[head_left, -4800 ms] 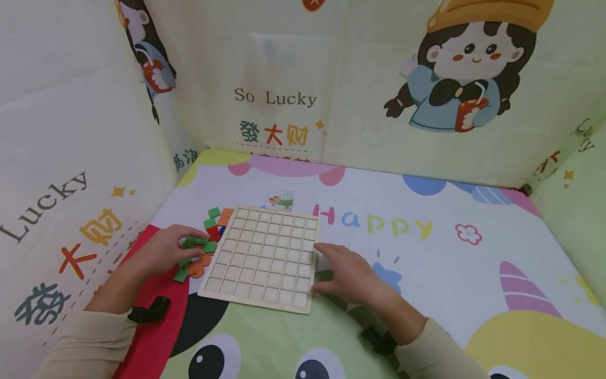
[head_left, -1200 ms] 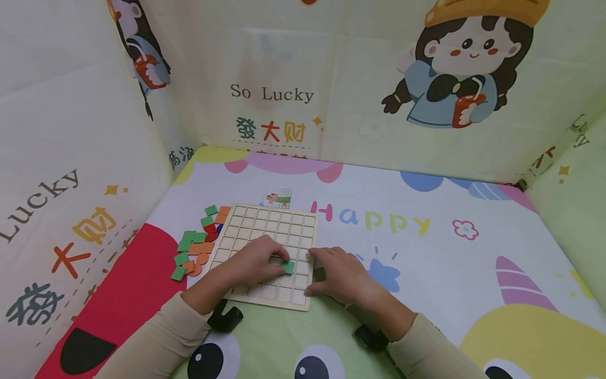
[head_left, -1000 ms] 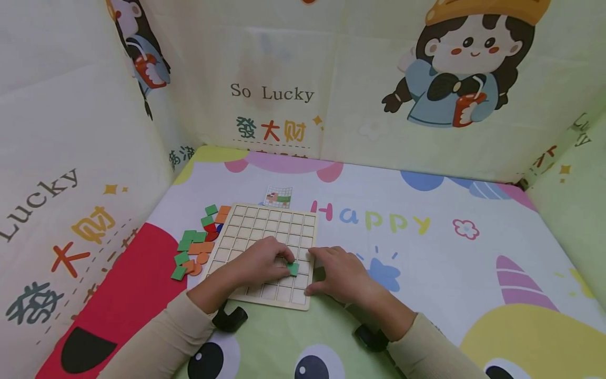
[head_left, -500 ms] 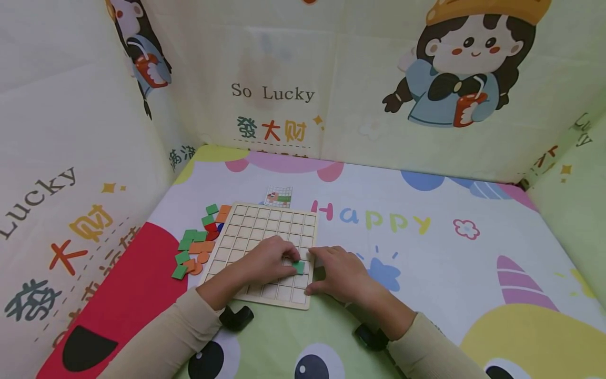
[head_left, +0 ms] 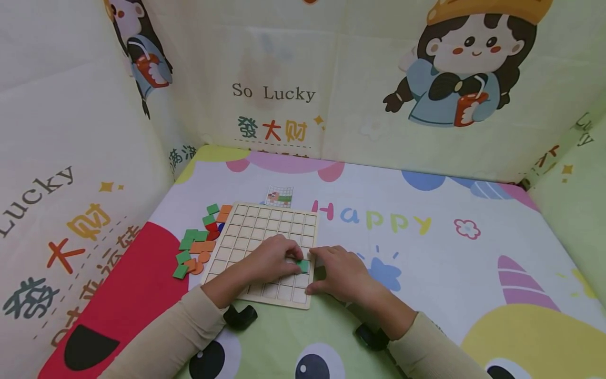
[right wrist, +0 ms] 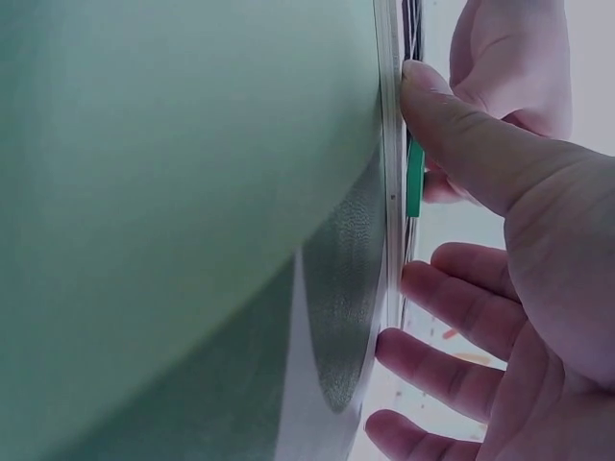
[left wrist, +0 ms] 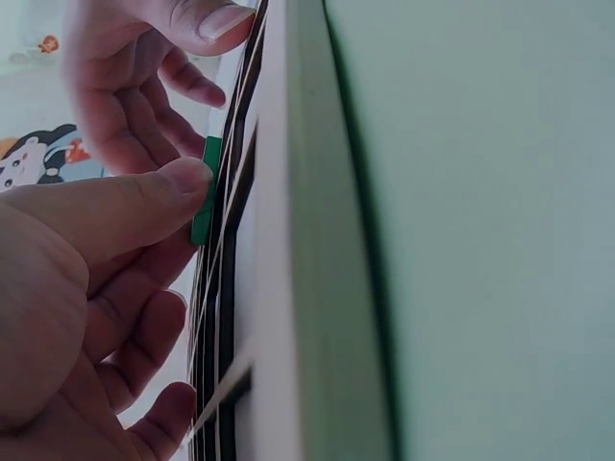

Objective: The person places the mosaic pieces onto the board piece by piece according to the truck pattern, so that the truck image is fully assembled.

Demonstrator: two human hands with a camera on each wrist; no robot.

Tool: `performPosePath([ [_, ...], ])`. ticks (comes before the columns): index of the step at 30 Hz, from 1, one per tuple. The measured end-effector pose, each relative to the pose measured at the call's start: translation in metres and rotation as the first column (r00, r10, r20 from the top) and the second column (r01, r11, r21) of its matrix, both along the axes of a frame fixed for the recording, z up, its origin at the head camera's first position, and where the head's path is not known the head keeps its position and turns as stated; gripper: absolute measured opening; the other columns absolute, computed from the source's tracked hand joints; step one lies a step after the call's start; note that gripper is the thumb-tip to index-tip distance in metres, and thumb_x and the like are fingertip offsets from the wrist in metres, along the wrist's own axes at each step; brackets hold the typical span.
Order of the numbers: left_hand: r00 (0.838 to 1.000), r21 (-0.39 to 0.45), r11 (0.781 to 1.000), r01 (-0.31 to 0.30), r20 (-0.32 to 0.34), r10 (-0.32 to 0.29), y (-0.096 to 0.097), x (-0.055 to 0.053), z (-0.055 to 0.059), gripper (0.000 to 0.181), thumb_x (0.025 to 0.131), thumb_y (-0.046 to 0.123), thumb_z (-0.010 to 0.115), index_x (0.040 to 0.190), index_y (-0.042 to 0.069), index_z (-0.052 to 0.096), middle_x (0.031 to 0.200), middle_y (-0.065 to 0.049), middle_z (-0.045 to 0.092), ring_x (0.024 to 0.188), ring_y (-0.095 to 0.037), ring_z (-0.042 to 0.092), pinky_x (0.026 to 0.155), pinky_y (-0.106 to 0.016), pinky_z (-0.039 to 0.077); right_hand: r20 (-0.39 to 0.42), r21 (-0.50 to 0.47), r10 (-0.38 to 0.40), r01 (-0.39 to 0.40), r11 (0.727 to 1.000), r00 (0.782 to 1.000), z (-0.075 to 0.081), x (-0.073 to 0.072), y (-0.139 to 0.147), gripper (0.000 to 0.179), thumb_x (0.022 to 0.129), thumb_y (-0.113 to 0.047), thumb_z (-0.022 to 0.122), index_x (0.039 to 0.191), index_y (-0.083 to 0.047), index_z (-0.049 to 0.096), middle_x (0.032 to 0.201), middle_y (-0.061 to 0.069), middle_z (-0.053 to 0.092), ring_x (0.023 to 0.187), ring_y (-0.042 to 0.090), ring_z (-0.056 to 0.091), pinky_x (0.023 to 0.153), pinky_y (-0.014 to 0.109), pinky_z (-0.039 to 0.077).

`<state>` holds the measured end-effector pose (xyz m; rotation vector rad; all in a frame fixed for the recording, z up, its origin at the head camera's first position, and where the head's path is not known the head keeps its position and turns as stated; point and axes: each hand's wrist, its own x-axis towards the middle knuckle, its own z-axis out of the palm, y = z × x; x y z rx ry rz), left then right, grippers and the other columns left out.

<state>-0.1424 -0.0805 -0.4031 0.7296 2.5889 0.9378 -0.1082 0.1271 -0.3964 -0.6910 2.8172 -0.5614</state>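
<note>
My left hand point(head_left: 272, 259) pinches a green square tile point(head_left: 303, 267) between thumb and fingers. The tile is at the right side of a wooden grid board point(head_left: 258, 216), partly over one of its cells. In the left wrist view the thumb point(left wrist: 144, 197) lies against the green tile point(left wrist: 203, 213), which stands slightly proud of the grid. My right hand point(head_left: 342, 271) rests at the board's right edge, thumb and forefinger touching it. The right wrist view shows its thumb point(right wrist: 466, 130) on the edge and the other fingers spread.
Left of the board lie several green square tiles point(head_left: 190, 237), orange pieces point(head_left: 202, 247), red pieces point(head_left: 212, 231) and a blue piece point(head_left: 221, 227). Behind the board is a small picture card point(head_left: 279, 197) with a grid pattern. A printed cloth point(head_left: 426, 258) covers the table; printed fabric walls point(head_left: 350, 105) surround it.
My left hand has gone from the loose tiles at the left onto the board, carrying a green tile. It has since slid slightly right to the right-hand cells. The right hand has stayed at the edge.
</note>
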Motion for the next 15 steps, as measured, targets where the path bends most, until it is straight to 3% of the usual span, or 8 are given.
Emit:
performPosePath([
  [8,1.0,0.013,1.0,0.012,0.018,-0.012,0.0024,-0.0014,0.0009,0.014,0.085,0.017,0.082,0.095,0.015,0.073,0.09,0.01,0.068,0.094,-0.016,0.051,0.089,-0.038,0.045,0.0,0.006,0.003,-0.003,1.0,1.0,0.0011,-0.0001,0.0002,0.077,0.075,-0.049,0.085,0.138,-0.012,0.058,0.134,0.005,0.061,0.125,0.031,0.052,0.093,0.051,0.047],
  [15,1.0,0.01,1.0,0.023,-0.022,-0.023,0.0023,-0.0002,0.0,0.014,0.085,0.017,0.081,0.095,0.017,0.071,0.093,0.01,0.066,0.095,-0.016,0.052,0.089,-0.039,0.044,0.008,0.005,-0.004,0.004,1.0,1.0,0.0013,-0.0002,-0.0002,0.077,0.075,-0.048,0.085,0.138,-0.013,0.058,0.134,0.005,0.061,0.126,0.032,0.052,0.093,0.051,0.047],
])
